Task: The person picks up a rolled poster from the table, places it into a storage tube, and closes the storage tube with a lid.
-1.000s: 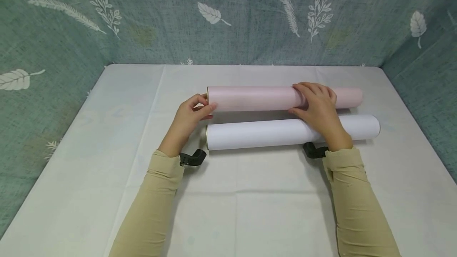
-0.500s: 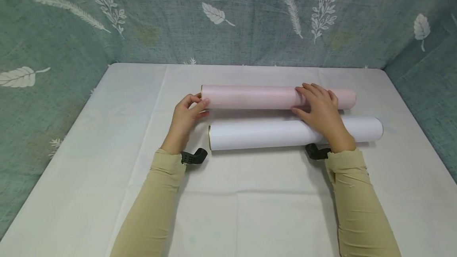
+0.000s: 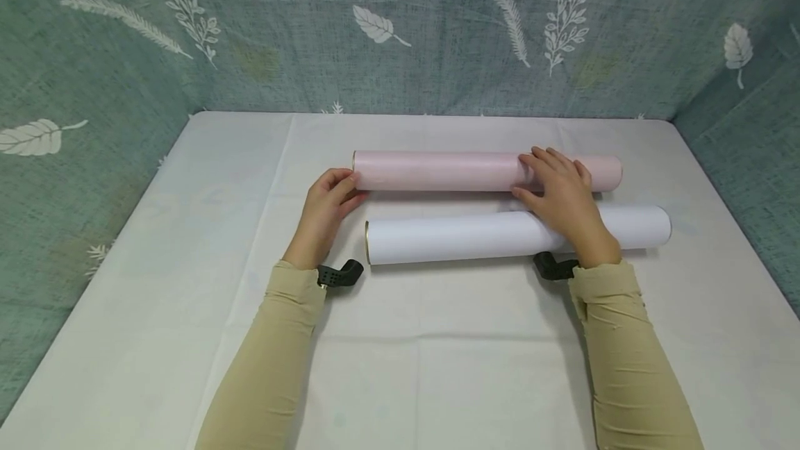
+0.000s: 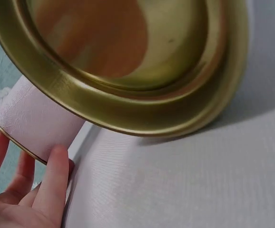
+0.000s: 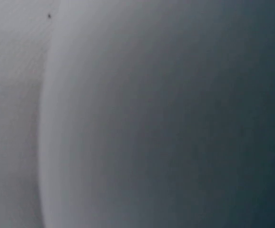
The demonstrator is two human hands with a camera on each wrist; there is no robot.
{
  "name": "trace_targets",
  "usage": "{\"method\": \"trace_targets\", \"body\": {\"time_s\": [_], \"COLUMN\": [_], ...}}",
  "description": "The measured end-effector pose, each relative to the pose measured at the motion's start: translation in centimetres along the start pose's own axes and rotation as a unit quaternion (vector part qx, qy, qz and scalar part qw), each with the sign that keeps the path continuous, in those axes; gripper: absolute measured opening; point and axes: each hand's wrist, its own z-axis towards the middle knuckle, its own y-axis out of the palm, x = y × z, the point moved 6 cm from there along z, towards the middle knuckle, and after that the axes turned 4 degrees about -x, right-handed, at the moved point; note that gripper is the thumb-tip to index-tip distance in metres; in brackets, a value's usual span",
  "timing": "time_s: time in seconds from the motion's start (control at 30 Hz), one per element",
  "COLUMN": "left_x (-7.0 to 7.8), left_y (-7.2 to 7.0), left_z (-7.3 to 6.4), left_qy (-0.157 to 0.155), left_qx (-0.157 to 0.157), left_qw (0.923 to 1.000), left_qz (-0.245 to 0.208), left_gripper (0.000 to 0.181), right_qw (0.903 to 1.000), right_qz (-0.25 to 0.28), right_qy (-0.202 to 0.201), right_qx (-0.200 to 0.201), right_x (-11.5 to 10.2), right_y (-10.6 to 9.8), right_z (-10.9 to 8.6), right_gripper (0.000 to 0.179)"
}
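Observation:
A long pink tube lies crosswise on the table in the head view, with a thin gold rim at its left end. My left hand holds that end, its fingertips right at the rim. Over the right part of the tube, my right hand grips with curved fingers on top and the thumb on the near side. Nearer to me lies a white tube, partly hidden under my right hand and wrist. Its gold metal end fills the top of the left wrist view, beyond which my fingers meet the pink tube.
A white cloth covers the table, with fold creases. Green leaf-patterned fabric hangs behind and at both sides. The right wrist view is mostly filled by a blurred, pale curved surface.
The pink tube has shifted left relative to the white tube, both hands staying at it. In the last half second, my left fingers have settled slightly lower at its end.

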Motion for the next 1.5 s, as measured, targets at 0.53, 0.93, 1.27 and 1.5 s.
{"method": "trace_targets", "body": {"time_s": [0.53, 0.93, 1.27, 1.5], "left_x": [-0.1, -0.2, 0.0, -0.4], "left_y": [1.8, 1.4, 0.6, -1.5], "left_z": [0.0, 0.4, 0.9, 0.3], "left_qy": [0.000, -0.009, -0.006, -0.003], "left_qx": [-0.037, -0.011, 0.012, 0.037], "left_qw": [0.9991, 0.9999, 0.9987, 0.9972], "left_qz": [-0.023, -0.006, 0.049, 0.065], "left_gripper": [0.038, 0.035, 0.041, 0.046], "right_qw": [0.9995, 0.9992, 0.9963, 0.9956], "right_qz": [0.013, 0.024, 0.032, 0.012], "right_qy": [0.029, 0.026, 0.044, 0.039], "right_qx": [-0.006, 0.016, 0.066, 0.085], "right_x": [1.4, 1.5, 1.6, 1.0], "right_y": [-0.3, -0.8, -1.2, 0.0], "right_z": [-0.6, -0.8, -1.1, -1.3], "right_gripper": [0.055, 0.051, 0.039, 0.040]}}
